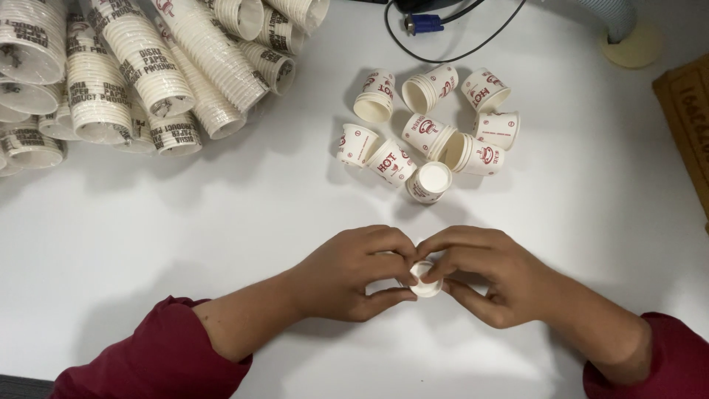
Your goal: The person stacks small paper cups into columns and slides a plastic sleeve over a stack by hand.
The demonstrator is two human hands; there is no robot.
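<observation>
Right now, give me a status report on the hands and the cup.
Left hand and right hand both pinching one small paper cup over the white table. Loose cups beyond the hands. Sleeved stacks far left, apart. Nothing in the way.

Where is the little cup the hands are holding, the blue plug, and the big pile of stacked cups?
Little cup (pixel 425 279), head view, on its white rim between the fingertips.
Blue plug (pixel 422 24), head view, on its blue body.
Pile of stacked cups (pixel 140 52), head view, on one sleeve's side.

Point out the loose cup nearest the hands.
The cup at the cluster's front edge, mouth facing the camera. It lies closest to the hands; the other loose cups sit farther back.
</observation>
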